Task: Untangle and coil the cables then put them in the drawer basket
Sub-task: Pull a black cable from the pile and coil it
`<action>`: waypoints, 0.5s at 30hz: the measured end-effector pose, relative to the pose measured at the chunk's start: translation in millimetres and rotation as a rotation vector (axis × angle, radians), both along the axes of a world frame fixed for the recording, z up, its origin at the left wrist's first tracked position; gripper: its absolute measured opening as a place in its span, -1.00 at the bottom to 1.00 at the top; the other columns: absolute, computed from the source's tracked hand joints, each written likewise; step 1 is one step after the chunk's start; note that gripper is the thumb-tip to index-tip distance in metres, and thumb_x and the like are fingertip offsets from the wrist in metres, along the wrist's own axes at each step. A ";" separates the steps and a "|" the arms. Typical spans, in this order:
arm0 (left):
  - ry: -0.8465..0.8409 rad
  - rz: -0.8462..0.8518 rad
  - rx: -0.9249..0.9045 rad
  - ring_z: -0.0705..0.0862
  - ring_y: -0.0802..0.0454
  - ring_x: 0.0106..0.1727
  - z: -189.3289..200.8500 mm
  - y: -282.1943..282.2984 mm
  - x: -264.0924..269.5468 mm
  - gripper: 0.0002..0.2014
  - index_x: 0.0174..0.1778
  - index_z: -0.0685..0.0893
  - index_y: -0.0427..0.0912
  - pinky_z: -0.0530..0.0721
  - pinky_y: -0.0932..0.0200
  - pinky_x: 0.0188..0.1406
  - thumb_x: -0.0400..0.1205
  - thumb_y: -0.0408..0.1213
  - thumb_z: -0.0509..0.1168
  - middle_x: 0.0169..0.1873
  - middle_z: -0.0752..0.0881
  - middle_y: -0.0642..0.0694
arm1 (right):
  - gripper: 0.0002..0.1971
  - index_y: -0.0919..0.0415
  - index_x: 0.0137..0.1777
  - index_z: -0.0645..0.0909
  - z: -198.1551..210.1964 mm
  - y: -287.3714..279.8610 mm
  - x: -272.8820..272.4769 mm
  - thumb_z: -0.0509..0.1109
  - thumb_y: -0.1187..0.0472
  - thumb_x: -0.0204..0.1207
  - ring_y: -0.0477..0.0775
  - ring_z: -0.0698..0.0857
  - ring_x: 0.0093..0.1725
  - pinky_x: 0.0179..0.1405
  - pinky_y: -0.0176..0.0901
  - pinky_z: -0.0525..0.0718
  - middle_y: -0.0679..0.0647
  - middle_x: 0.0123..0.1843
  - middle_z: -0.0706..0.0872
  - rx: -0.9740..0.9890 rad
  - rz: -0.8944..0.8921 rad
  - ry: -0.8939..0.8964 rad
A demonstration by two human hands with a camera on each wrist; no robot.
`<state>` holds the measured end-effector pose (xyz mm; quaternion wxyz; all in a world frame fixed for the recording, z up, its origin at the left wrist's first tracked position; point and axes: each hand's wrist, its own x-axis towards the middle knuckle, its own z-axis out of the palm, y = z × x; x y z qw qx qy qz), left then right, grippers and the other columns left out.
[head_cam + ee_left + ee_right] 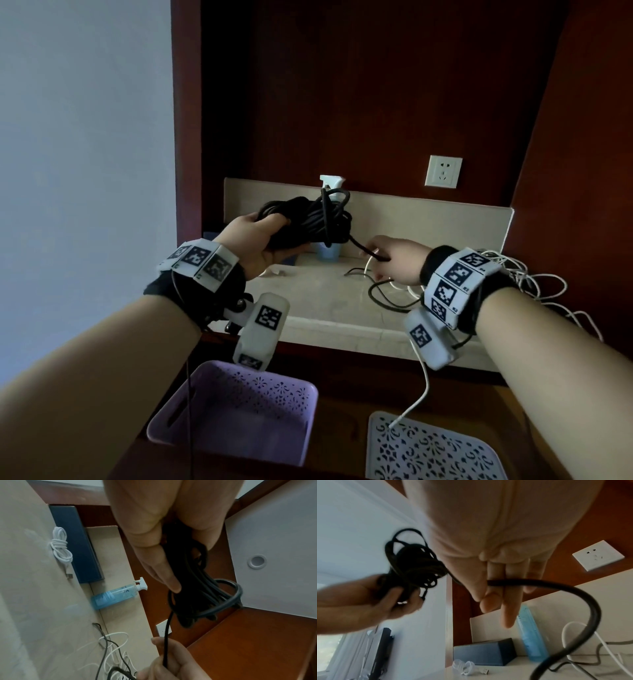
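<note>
The left hand (260,240) is gripping a bundled black cable (308,219), fingers curled round the coil and holding it up above the far left of the tabletop (325,308). The right hand (394,260) is pinching the cable's free tail between thumb and fingers, just right of the coil and slightly lower. The coil's long axis is running left to right, and one turn is already wrapping crosswise round its middle. The tail is leading from that wrap down to the right hand, so further wrapping is probably turning on carrying the tail over the bundle again. The right hand is the nearer one to the loose white cable (534,284) and dark strands lying tangled on the right of the tabletop. The purple basket (239,387) is sitting below the left forearm, near edge, with no cable visible in it.
</note>
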<state>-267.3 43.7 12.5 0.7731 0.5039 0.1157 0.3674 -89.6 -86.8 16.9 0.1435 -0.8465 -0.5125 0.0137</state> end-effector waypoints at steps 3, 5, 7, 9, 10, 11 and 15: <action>0.025 0.017 -0.027 0.72 -0.15 -0.15 1.2 -0.3 -0.3 -0.80 0.22 0.49 -0.40 0.77 0.10 -0.45 0.70 -0.44 0.17 -0.09 0.69 -0.30 | -0.73 0.13 0.31 0.41 3.2 -6.0 -3.6 0.22 0.23 0.63 -0.03 0.67 -0.25 -0.27 -0.25 0.57 0.02 -0.25 0.69 0.040 0.062 0.064; 0.081 -0.010 -0.010 0.73 -0.13 -0.14 1.1 -2.7 -0.8 -0.74 0.29 0.48 -0.39 0.76 0.14 -0.47 0.70 -0.41 0.18 -0.07 0.69 -0.30 | -0.78 0.13 0.27 0.43 6.7 -8.1 -5.9 0.19 0.15 0.66 0.06 0.65 -0.25 -0.14 -0.12 0.63 0.09 -0.27 0.67 0.129 0.128 0.196; 0.133 -0.057 0.001 0.73 -0.13 -0.12 1.5 -8.3 -2.0 -0.73 0.30 0.48 -0.39 0.77 0.14 -0.45 0.69 -0.40 0.18 -0.03 0.69 -0.30 | -0.90 0.01 0.06 0.49 13.1 -8.2 -10.0 0.14 0.11 0.67 0.02 0.60 -0.34 -0.24 -0.13 0.59 0.08 -0.34 0.60 0.276 0.194 0.262; 0.147 -0.118 0.008 0.76 -0.12 -0.17 1.8 -15.0 -3.5 -0.75 0.27 0.50 -0.40 0.78 0.11 -0.43 0.69 -0.42 0.18 -0.06 0.70 -0.29 | -0.83 -0.05 -0.14 0.50 23.8 -4.2 -11.5 0.15 0.10 0.68 -0.14 0.53 -0.42 -0.36 -0.29 0.48 0.00 -0.35 0.55 0.449 0.228 0.204; 0.149 -0.153 0.021 0.78 -0.09 -0.23 2.2 -18.9 -4.5 -0.77 0.24 0.52 -0.39 0.78 0.11 -0.44 0.68 -0.43 0.18 -0.10 0.71 -0.28 | -0.82 -0.04 -0.17 0.51 29.9 -0.5 -11.9 0.17 0.12 0.67 -0.19 0.52 -0.38 -0.34 -0.36 0.46 -0.06 -0.32 0.56 0.526 0.219 0.141; 0.154 -0.194 0.049 0.80 -0.06 -0.28 2.9 -24.4 -6.7 -0.81 0.18 0.54 -0.36 0.77 0.13 -0.44 0.67 -0.45 0.18 -0.14 0.73 -0.26 | -0.83 -0.01 -0.17 0.53 35.0 4.1 -11.0 0.20 0.13 0.66 -0.23 0.52 -0.32 -0.27 -0.44 0.44 -0.13 -0.29 0.57 0.581 0.198 0.077; 0.124 -0.399 0.203 0.78 0.04 -0.38 5.8 -58.4 -15.2 -0.84 0.01 0.58 -0.29 0.73 0.24 -0.50 0.54 -0.44 0.20 -0.38 0.77 -0.13 | -0.80 0.06 0.02 0.66 38.0 24.2 -7.3 0.20 0.07 0.65 0.03 0.67 0.00 0.03 -0.18 0.56 -0.02 -0.11 0.70 0.418 0.112 0.032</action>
